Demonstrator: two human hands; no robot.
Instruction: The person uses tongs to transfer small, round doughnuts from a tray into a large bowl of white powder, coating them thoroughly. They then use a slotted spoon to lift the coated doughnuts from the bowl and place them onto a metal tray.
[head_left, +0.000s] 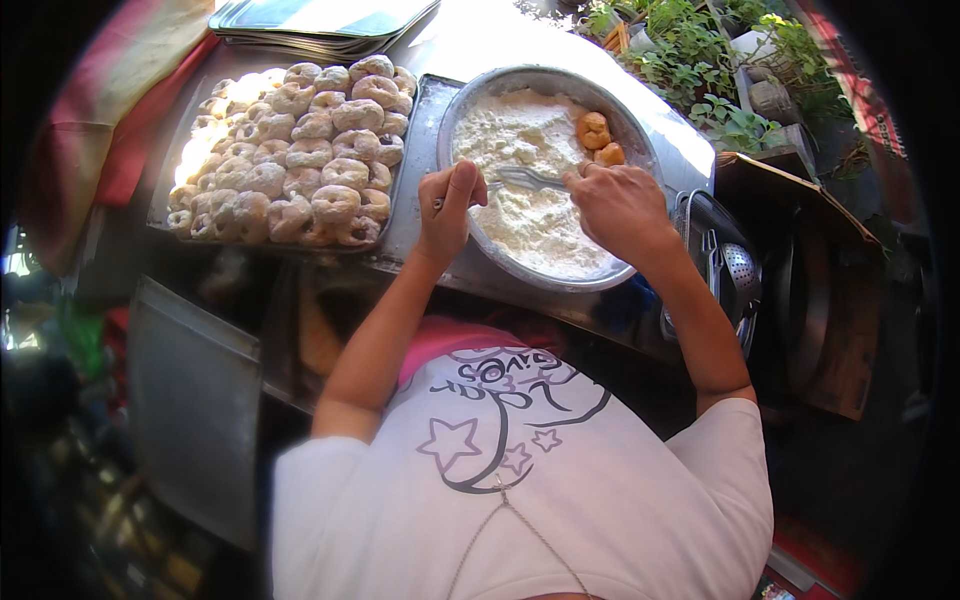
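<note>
Over the left rim of a round metal basin (452, 97), my left hand (450, 206) is curled into a fist. A small pale round piece shows at its side; whether it is a ring or a handle end I cannot tell. My right hand (619, 206) is above the basin's right side, closed on a grey utensil (529, 178), apparently tongs, whose head lies over the white powder (517, 127). Beyond that hand, two golden-brown uncoated doughnuts (593, 130) sit against the basin's far right wall.
Left of the basin, a metal tray (394, 217) holds stacked powdered doughnuts (300, 150). Flat trays (322, 26) are piled behind it. To the right stand a wire basket with a slotted metal ladle (739, 266), a cardboard box (802, 195) and potted plants (690, 60).
</note>
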